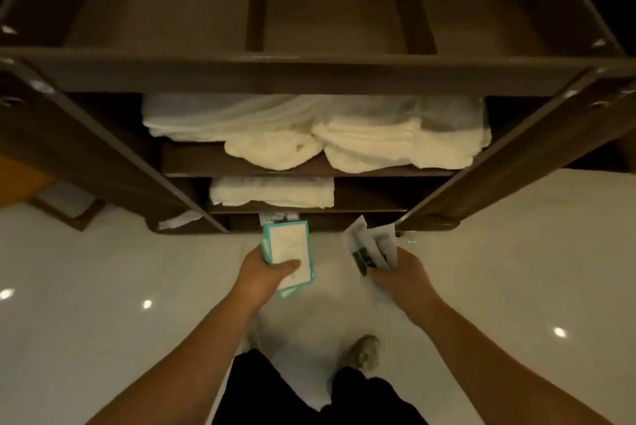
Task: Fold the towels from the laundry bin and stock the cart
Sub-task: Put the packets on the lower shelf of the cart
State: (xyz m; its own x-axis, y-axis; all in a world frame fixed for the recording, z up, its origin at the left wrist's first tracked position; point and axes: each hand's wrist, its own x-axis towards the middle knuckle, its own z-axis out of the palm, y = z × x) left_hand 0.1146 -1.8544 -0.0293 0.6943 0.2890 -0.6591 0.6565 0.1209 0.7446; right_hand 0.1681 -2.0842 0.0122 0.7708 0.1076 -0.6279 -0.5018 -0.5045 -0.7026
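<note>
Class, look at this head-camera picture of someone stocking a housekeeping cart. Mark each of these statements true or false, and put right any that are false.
1. The left hand holds teal-edged boxes. True.
2. The right hand is empty. False: it grips a bunch of small white packets.
3. Folded white towels lie on the cart's upper shelf. True.
4. The shelf below that holds no towels. False: one folded stack lies there, towards the left.
5. The compartments on the cart's top are filled with towels. False: they look empty.
</note>
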